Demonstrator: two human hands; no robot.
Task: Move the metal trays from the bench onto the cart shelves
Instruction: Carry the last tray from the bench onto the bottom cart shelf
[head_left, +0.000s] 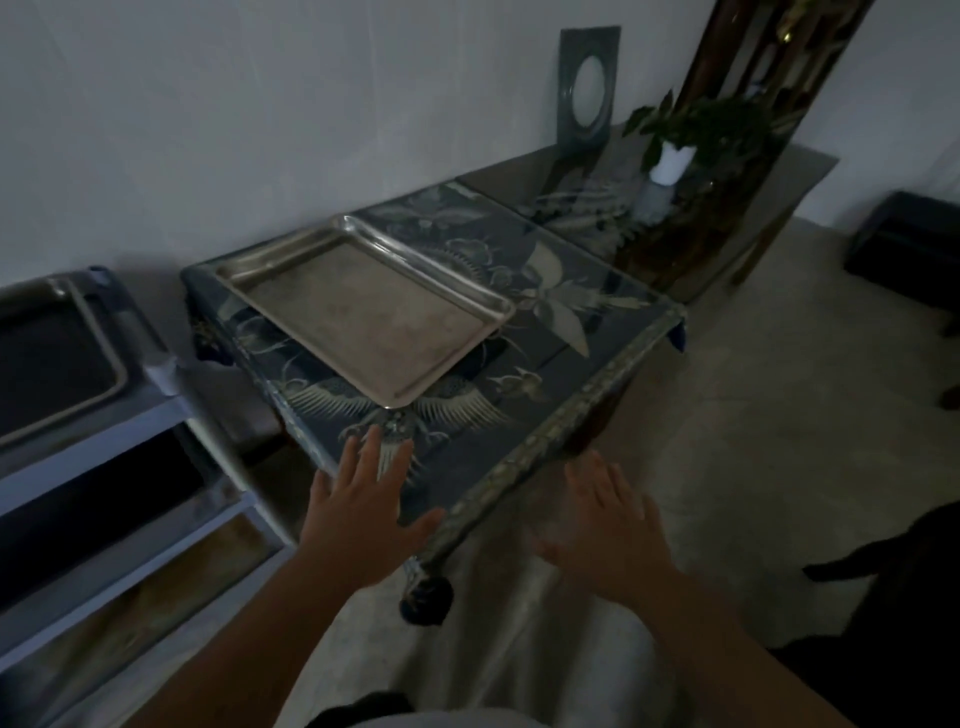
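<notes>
Dim room, pale wall, concrete-looking floor; landmark is the bench (545, 364), a low blue table with a glossy bird-pattern top. Nearest to camera, both hands are bare, spread and empty: left hand (358, 512) hovers over the bench's near corner, right hand (610, 519) just off its near edge, over the floor. Whether the left palm touches the top, can't tell.

Beyond the hands, one metal tray (363, 306) lies flat on the bench's left half, near corner pointing at the left hand, well apart from both. Likely stiff thin sheet steel, light for its size, shallow rolled rim. Smooth metal on a glossy top, so it probably slides easily and clatters. Best hold looks like both long rims, one hand per side, fingers hooked under the lip.

Left of the bench, the cart (171, 410) has a second tray (62, 358) already on its top shelf. Lower shelves dark, contents unreadable; cart cut off at frame edge. Far end of the bench: potted plant (675, 145) and a framed panel (587, 83) against the wall, blurred. Dark shapes at right unidentifiable.
</notes>
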